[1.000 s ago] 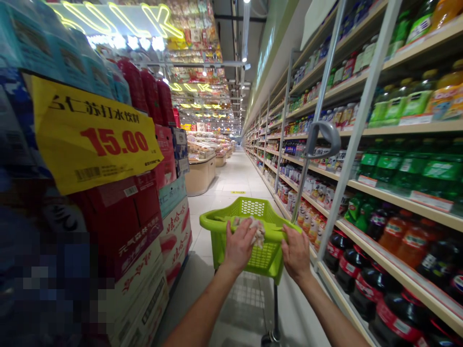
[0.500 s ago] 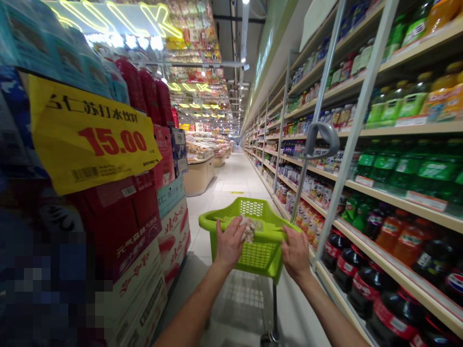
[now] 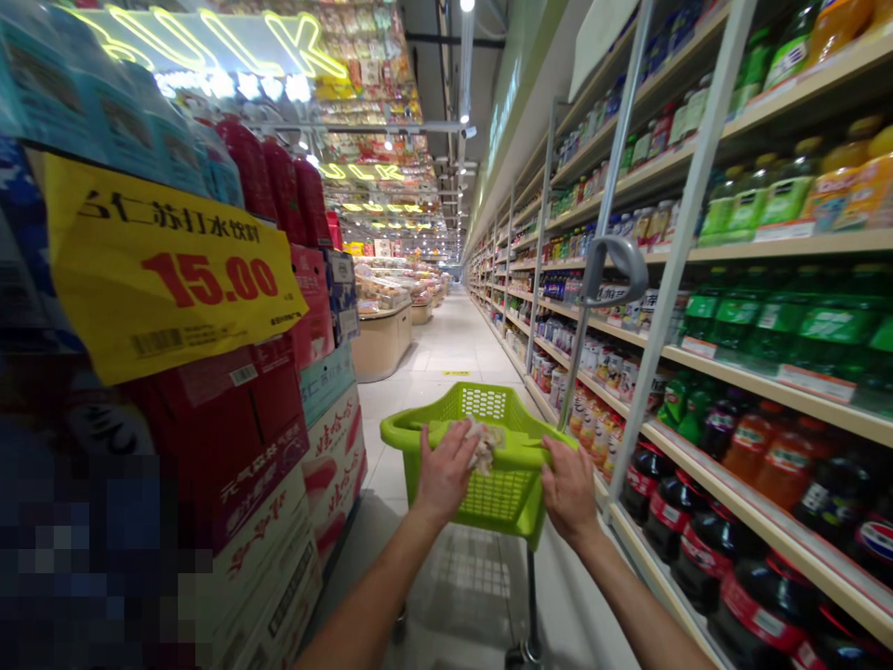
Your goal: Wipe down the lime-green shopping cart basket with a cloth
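Observation:
A bright green shopping cart [image 3: 488, 507] with a latticed plastic basket stands on wheels in front of me. My left hand [image 3: 446, 470] rests over the near rim of the basket, fingers bent. Beneath its fingertips is a crumpled pale cloth or tissue [image 3: 483, 448], partly hidden by the hand. On the right, my right hand [image 3: 568, 484] grips the corner of the same rim, its fingers curled over the edge. A grey upright pole with a looped plastic handle [image 3: 614, 270] rises just beyond the right hand; its lower end is hidden behind the basket.
Drink shelves [image 3: 753, 372] run along the right side, with large cola bottles [image 3: 750, 596] at the bottom. Stacked drink cartons [image 3: 261, 521] and a yellow price sign [image 3: 174, 270] stand close on the left. A tiled aisle [image 3: 457, 335] stretches ahead past wooden display bins [image 3: 383, 340].
The price sign and cartons have shifted slightly left and down in view. My left hand and the crumpled cloth have moved a touch to the right; both hands stay on the cart.

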Tool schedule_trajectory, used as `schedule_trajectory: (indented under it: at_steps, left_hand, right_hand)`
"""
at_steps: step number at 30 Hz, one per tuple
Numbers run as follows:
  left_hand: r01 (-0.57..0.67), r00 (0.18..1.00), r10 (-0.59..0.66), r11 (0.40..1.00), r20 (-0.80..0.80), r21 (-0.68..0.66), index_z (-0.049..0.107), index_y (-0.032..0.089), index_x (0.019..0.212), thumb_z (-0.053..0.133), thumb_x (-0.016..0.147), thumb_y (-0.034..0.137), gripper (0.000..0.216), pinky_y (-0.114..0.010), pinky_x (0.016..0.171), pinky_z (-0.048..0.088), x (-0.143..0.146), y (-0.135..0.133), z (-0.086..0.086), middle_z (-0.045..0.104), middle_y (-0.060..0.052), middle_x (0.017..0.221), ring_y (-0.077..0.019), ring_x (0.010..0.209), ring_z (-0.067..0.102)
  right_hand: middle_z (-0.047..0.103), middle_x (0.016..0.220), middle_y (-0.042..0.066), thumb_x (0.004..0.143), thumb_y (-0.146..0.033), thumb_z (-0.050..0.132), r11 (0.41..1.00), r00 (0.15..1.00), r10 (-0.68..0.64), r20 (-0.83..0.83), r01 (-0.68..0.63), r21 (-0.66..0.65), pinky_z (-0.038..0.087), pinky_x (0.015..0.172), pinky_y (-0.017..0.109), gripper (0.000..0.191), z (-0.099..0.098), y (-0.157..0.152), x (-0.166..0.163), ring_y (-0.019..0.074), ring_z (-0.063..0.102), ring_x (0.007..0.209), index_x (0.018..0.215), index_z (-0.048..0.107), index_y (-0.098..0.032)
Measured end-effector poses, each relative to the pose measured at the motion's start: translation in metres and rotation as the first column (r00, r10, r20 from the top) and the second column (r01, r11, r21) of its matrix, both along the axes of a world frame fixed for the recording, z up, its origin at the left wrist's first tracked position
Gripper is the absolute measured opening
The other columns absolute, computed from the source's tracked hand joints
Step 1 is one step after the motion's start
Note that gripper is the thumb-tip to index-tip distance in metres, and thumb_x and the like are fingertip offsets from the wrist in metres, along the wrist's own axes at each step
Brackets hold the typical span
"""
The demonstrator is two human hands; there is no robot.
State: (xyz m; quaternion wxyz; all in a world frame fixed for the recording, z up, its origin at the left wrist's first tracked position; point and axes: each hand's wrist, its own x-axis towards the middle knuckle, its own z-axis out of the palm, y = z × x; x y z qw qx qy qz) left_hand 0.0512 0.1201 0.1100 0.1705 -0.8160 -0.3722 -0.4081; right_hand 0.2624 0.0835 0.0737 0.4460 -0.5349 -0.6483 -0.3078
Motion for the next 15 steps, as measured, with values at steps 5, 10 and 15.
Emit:
schedule_trajectory:
  at_steps: [5, 10, 15]
  left_hand:
    - [-0.151, 0.972, 0.174, 0.978, 0.159, -0.145, 0.053, 0.021, 0.107, 0.043, 0.080, 0.014, 0.029, -0.059, 0.102, 0.013, -0.010, 0.007, 0.008, 0.054, -0.010, 0.122, -0.0231, 0.111, 0.050]
    - [0.129, 0.990, -0.137, 0.977, -0.034, -0.171, 0.051, 0.027, 0.110, 0.048, 0.079, 0.017, 0.033, -0.059, 0.102, 0.013, 0.039, -0.010, 0.020, 0.055, -0.005, 0.121, -0.0205, 0.111, 0.049]
    - [0.003, 0.999, 0.002, 0.987, 0.032, -0.158, 0.054, 0.025, 0.106, 0.048, 0.078, 0.016, 0.030, -0.060, 0.102, 0.013, 0.007, 0.003, 0.019, 0.054, -0.006, 0.122, -0.0221, 0.110, 0.050]
  right_hand:
    - [0.058, 0.105, 0.009, 0.084, -0.021, 0.034, 1.000, 0.999, -0.024, -0.022, 0.024, -0.008, 0.025, 0.097, 0.046, 0.041, 0.000, 0.000, -0.006, 0.0218, 0.049, 0.102, 0.124, 0.039, -0.018]
    - [0.058, 0.104, 0.009, 0.084, -0.021, 0.034, 1.000, 1.000, -0.016, 0.009, 0.016, 0.014, 0.025, 0.096, 0.045, 0.040, 0.000, 0.001, -0.004, 0.0216, 0.050, 0.101, 0.124, 0.038, -0.018]
    - [0.058, 0.105, 0.009, 0.084, -0.020, 0.034, 1.000, 1.000, -0.006, 0.025, 0.006, 0.001, 0.026, 0.096, 0.045, 0.040, 0.000, -0.001, 0.004, 0.0215, 0.050, 0.102, 0.124, 0.039, -0.017]
